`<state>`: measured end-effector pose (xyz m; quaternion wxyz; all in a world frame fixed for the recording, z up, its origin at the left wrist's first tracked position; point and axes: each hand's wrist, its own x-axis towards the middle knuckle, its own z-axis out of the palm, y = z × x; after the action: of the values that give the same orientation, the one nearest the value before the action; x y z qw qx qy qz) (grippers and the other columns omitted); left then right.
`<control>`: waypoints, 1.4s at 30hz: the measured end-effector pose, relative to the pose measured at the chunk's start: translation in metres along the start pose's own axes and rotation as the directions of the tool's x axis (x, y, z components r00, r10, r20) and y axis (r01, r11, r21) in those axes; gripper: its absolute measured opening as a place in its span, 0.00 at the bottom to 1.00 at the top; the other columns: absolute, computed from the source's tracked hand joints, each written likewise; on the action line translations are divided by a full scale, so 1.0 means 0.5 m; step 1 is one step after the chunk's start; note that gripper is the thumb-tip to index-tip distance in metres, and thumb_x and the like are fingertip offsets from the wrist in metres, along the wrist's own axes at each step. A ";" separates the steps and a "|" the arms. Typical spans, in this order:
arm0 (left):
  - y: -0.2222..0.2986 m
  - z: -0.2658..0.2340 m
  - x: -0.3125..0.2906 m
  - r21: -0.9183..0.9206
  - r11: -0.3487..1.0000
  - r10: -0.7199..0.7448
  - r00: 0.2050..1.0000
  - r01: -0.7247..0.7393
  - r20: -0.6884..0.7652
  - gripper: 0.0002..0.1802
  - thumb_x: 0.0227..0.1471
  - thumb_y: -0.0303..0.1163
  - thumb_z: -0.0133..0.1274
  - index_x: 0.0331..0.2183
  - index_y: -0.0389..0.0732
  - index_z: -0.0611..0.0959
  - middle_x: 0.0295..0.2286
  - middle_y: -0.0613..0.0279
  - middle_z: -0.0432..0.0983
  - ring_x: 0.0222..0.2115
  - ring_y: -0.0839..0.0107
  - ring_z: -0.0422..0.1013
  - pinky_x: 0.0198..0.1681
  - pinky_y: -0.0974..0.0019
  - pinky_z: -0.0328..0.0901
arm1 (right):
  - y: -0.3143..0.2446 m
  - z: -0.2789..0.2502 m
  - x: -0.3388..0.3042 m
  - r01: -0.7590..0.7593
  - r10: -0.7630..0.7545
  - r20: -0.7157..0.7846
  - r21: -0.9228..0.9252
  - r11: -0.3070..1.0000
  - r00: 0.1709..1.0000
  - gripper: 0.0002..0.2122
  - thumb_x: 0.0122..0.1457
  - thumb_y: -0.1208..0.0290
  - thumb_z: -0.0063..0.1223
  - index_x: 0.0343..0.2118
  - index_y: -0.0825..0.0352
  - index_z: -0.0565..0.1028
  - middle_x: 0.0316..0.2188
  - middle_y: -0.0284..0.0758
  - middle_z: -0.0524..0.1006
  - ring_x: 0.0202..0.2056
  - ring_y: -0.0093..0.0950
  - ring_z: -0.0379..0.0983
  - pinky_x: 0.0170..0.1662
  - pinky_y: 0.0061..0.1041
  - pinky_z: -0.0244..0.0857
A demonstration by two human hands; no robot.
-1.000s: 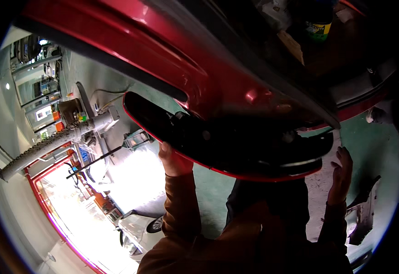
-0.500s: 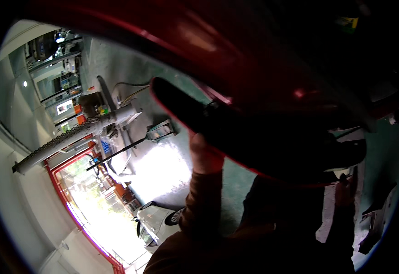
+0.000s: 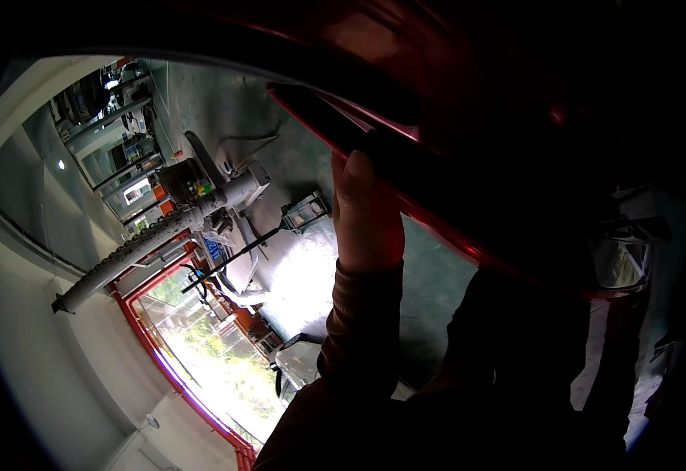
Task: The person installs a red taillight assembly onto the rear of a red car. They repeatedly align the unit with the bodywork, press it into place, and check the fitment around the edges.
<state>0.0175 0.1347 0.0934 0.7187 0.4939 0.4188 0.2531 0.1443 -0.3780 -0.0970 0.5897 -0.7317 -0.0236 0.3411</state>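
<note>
A long red-edged car panel (image 3: 439,229), perhaps a bumper piece, hangs slantwise below the red car body (image 3: 386,47). Its inner side is almost black in shadow. My left hand (image 3: 365,216) grips the lower edge near the far left end, thumb over the rim and the other fingers mostly hidden. A dark arm shape (image 3: 621,357) rises on the right toward the panel's other end, but my right hand is lost in the dark there. Beside that end a pale, shiny opening (image 3: 624,265) shows.
A thick grey post (image 3: 154,243) with a chain stands to the left. A jack-like tool with a long handle (image 3: 306,212) lies on the green floor (image 3: 425,306). A light-coloured car (image 3: 297,363) is near the bright red-framed doorway (image 3: 201,341).
The panel's left end has come up close to the red car body. My left hand has risen with it, and the background has shifted rightward in view.
</note>
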 end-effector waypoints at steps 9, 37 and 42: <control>0.017 0.011 0.011 0.270 0.962 0.067 0.996 -0.047 -0.066 0.31 0.64 0.59 0.50 0.54 0.44 0.77 0.42 0.65 0.77 0.45 0.69 0.74 0.51 0.60 0.68 | -0.002 0.005 -0.037 -0.167 0.166 0.025 0.205 0.964 0.986 0.44 0.64 0.37 0.52 0.69 0.71 0.55 0.64 0.43 0.66 0.61 0.37 0.66 0.61 0.36 0.64; 0.049 0.000 0.027 0.300 0.951 0.081 0.997 -0.077 0.001 0.32 0.66 0.40 0.49 0.65 0.41 0.60 0.58 0.54 0.68 0.57 0.62 0.69 0.59 0.58 0.66 | 0.003 0.021 0.013 0.173 -0.154 0.081 -0.359 0.917 0.985 0.18 0.76 0.64 0.40 0.61 0.68 0.67 0.52 0.44 0.76 0.47 0.38 0.76 0.47 0.32 0.73; 0.038 -0.013 0.045 0.358 0.926 0.122 0.992 -0.123 0.026 0.34 0.66 0.38 0.49 0.66 0.40 0.57 0.59 0.52 0.67 0.58 0.61 0.68 0.59 0.58 0.67 | 0.030 0.020 0.045 0.239 -0.198 0.146 -0.369 0.898 0.969 0.18 0.76 0.64 0.40 0.62 0.68 0.67 0.53 0.43 0.76 0.49 0.36 0.76 0.48 0.30 0.72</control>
<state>0.0246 0.1626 0.1017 0.6001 0.6424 0.4250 0.2158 0.1508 -0.3641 -0.1216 0.4676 -0.8067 -0.2027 0.2993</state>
